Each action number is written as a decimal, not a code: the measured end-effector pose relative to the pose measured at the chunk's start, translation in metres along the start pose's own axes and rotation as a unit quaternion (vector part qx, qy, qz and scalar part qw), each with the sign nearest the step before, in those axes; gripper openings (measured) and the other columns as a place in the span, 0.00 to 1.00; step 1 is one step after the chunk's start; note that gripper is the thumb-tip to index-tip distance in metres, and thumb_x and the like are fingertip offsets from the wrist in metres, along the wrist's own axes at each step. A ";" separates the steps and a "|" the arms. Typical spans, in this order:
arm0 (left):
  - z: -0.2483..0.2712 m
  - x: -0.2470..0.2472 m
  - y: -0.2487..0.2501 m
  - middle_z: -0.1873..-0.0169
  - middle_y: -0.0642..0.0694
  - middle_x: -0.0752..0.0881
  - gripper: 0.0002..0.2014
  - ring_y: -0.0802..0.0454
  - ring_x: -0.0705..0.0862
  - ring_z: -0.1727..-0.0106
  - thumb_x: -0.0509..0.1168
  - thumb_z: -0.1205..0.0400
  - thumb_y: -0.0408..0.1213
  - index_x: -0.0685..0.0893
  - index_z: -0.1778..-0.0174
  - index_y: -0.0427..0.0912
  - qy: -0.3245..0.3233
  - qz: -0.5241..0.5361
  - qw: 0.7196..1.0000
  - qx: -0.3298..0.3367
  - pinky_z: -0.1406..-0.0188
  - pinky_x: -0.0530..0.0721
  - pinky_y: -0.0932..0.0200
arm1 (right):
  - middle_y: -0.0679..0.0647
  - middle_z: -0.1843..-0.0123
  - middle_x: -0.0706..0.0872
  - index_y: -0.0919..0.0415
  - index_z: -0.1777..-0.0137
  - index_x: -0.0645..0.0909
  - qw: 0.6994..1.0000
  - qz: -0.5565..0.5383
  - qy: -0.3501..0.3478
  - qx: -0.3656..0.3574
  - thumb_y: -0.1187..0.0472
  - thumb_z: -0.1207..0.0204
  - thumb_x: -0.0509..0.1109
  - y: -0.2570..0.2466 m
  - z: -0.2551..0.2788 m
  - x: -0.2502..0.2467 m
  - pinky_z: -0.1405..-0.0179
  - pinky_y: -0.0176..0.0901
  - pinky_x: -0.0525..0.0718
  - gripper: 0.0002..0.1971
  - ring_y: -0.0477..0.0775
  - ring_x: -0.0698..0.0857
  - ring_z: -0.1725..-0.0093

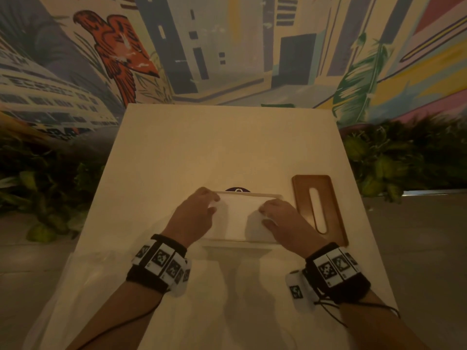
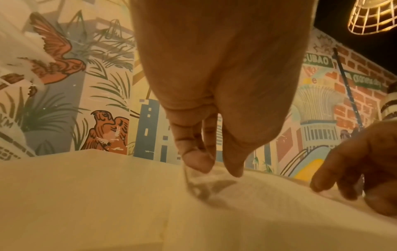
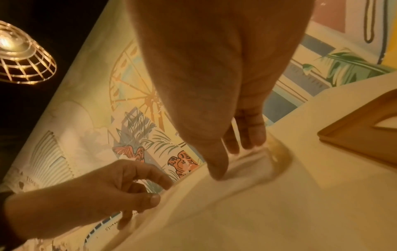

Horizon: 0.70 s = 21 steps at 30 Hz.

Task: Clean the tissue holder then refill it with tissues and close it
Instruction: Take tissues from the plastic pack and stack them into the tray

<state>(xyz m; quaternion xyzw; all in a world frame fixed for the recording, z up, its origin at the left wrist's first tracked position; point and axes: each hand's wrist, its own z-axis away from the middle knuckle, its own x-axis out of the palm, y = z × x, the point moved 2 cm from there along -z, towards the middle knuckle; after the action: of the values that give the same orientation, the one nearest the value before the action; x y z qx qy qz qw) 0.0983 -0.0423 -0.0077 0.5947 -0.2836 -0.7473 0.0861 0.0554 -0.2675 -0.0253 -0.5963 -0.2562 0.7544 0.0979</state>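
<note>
While pressed down on the white tissues [image 1: 238,218] at centre frame, both hands work at the stack's short ends. Left hand [image 1: 195,214] at the stack's left end, fingers bent, fingertips [image 2: 196,163] touching the tissue surface and denting it; thumb alongside; no clear pinch visible, so simply pressing. Right hand [image 1: 283,221] at the right end, fingers [image 3: 250,135] fairly straight and slightly spread, tips down on the tissue near the rim. Neither hand closed round anything as far as can be seen. Tissues seated inside the tissue holder [image 1: 252,197], a pale shallow rectangular tray lying across the middle of the pale worktop [image 1: 202,152], its far rim showing as a thin light line above the stack and its near rim below the wrists. Wooden lid [image 1: 319,208] with a long oval slot lying flat on the worktop just right of the holder, apart from it, lengthwise toward the lower right. Dark round object [image 1: 237,189] peeping out behind the holder's far rim, mostly hidden. Crinkled clear plastic wrap [image 1: 83,286] spread over the worktop's lower left. Black wristbands with white square markers on both wrists. Painted mural of buildings, palm leaves and an orange bird across the upper frame; green foliage at both sides; wire-cage lamp [image 2: 373,15] glowing in the wrist views.
</note>
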 end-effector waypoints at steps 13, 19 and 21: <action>-0.007 -0.006 -0.004 0.47 0.56 0.78 0.22 0.52 0.78 0.42 0.70 0.22 0.38 0.74 0.32 0.52 -0.040 -0.036 0.999 -0.002 0.43 0.81 0.51 | 0.51 0.32 0.75 0.53 0.25 0.69 0.998 0.046 -0.002 0.052 0.52 0.27 0.76 -0.001 -0.006 -0.009 0.37 0.46 0.71 0.32 0.54 0.69 0.36; -0.012 -0.006 -0.007 0.41 0.55 0.77 0.23 0.54 0.75 0.41 0.72 0.24 0.39 0.75 0.34 0.52 -0.049 -0.041 0.998 0.015 0.43 0.81 0.50 | 0.51 0.35 0.75 0.54 0.29 0.73 0.998 0.043 0.013 0.049 0.50 0.30 0.78 0.004 -0.007 -0.008 0.37 0.45 0.72 0.30 0.52 0.70 0.39; -0.012 -0.005 -0.009 0.39 0.56 0.77 0.22 0.54 0.75 0.38 0.71 0.24 0.40 0.75 0.34 0.52 -0.054 -0.049 0.997 0.021 0.42 0.80 0.52 | 0.50 0.37 0.76 0.54 0.32 0.75 0.998 0.036 0.020 0.048 0.50 0.31 0.79 0.005 -0.007 -0.007 0.40 0.42 0.71 0.29 0.50 0.70 0.40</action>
<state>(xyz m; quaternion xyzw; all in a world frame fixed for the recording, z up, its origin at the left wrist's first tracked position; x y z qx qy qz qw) 0.1129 -0.0368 -0.0098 0.5684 -0.2743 -0.7754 0.0218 0.0646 -0.2735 -0.0231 -0.6150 -0.1957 0.7567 0.1044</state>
